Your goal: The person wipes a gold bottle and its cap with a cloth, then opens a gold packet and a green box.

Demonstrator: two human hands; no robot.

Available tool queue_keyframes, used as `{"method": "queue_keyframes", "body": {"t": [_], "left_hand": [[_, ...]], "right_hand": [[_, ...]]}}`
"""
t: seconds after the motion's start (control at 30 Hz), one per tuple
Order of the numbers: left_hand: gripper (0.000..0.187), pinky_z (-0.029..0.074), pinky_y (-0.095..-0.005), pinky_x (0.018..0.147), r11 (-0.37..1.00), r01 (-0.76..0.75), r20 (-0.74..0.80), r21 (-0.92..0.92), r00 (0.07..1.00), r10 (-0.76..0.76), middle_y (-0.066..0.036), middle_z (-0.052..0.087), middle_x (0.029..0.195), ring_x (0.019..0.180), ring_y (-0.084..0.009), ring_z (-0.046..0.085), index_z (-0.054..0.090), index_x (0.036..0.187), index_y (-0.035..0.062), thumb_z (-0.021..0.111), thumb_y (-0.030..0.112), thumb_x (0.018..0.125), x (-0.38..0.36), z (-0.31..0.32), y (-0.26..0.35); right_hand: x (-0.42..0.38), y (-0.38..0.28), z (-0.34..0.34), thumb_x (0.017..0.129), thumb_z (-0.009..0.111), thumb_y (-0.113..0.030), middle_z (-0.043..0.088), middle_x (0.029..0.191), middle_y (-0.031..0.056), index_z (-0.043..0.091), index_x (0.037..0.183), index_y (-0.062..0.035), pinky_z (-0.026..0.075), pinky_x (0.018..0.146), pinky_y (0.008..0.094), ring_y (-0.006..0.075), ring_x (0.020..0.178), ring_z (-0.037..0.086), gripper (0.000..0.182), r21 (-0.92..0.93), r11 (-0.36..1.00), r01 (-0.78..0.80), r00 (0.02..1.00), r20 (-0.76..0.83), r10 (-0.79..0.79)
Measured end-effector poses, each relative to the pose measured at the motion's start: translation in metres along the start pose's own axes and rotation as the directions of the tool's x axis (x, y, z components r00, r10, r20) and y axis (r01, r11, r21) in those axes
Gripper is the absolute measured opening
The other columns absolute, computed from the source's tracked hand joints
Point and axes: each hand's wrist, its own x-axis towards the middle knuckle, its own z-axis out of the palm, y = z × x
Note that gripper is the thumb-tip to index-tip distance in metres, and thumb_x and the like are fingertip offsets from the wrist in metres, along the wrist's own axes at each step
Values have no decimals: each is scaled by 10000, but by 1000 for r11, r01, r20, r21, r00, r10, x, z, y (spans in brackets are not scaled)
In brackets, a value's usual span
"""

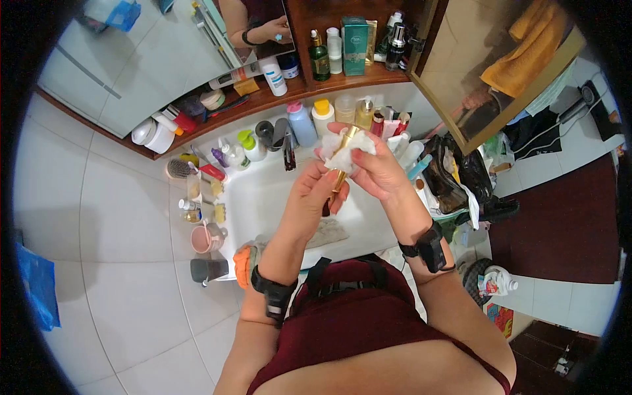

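Note:
Above the sink, my left hand (311, 192) is closed around the lower part of a slim gold tube (340, 178), which has a darker end below the fingers. Its exact kind I cannot make out. My right hand (382, 172) presses a white wad (341, 159), like cotton or tissue, against the tube's upper part. Gold shows above the wad too, between the fingers of the right hand. Under both hands lies the white sink basin (263, 204), with a greyish cloth-like patch (328, 232) near its front.
Behind the hands stand a dark faucet (288, 148), a blue bottle (301, 125) and a yellow-capped bottle (322, 117). Cups, including a pink cup (206, 237), line the left wall. An open cabinet door (454, 125) juts out at upper right, above a dark bag (454, 174).

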Motion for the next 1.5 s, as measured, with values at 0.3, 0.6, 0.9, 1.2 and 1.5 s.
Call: {"method": "queue_keyframes", "body": {"t": [0.3, 0.6, 0.9, 1.2, 1.5], "left_hand": [[267, 318, -193, 499, 994, -10, 21, -109, 1000, 13, 5, 491, 667, 517, -63, 405, 488, 1021, 89, 474, 337, 926, 6, -9, -3], [227, 426, -300, 580, 143, -256, 86, 956, 711, 698, -57, 596, 831, 681, -188, 563, 574, 978, 45, 664, 109, 779, 7, -9, 0], [316, 364, -229, 514, 783, -348, -111, 516, 879, 464, -67, 604, 807, 577, -104, 481, 540, 1063, 32, 653, 203, 822, 13, -10, -11], [273, 382, -204, 516, 921, -139, -62, 365, 983, 173, -71, 631, 810, 547, -88, 450, 508, 1094, 12, 514, 225, 923, 6, -8, -8], [261, 434, -213, 602, 976, -63, -35, 207, 997, 72, -63, 628, 836, 673, -78, 539, 557, 1074, -23, 581, 144, 874, -3, -5, 1]], "right_hand": [[12, 5, -17, 728, 720, -81, 557, 1142, 100, 426, 1260, 1, 425, 945, 357, 230, 1055, 552, 613, 139, 990, 31, 996, 75, -42], [11, 11, -18, 761, 607, 94, 579, 1108, 70, 498, 1214, -8, 441, 893, 264, 148, 1020, 554, 476, -79, 994, 72, 975, -204, -87], [4, -1, -14, 752, 620, 96, 570, 1123, 75, 498, 1215, -9, 436, 898, 260, 141, 1027, 545, 490, -10, 995, 98, 978, -186, -98], [4, -6, -17, 752, 659, 22, 557, 1129, 80, 451, 1255, -2, 440, 914, 296, 166, 1026, 548, 546, -17, 995, 95, 994, -57, -96], [-2, -1, -30, 763, 691, -101, 525, 1174, 151, 365, 1299, 27, 422, 957, 376, 262, 1112, 512, 640, -11, 995, 102, 993, -50, -103]]}}
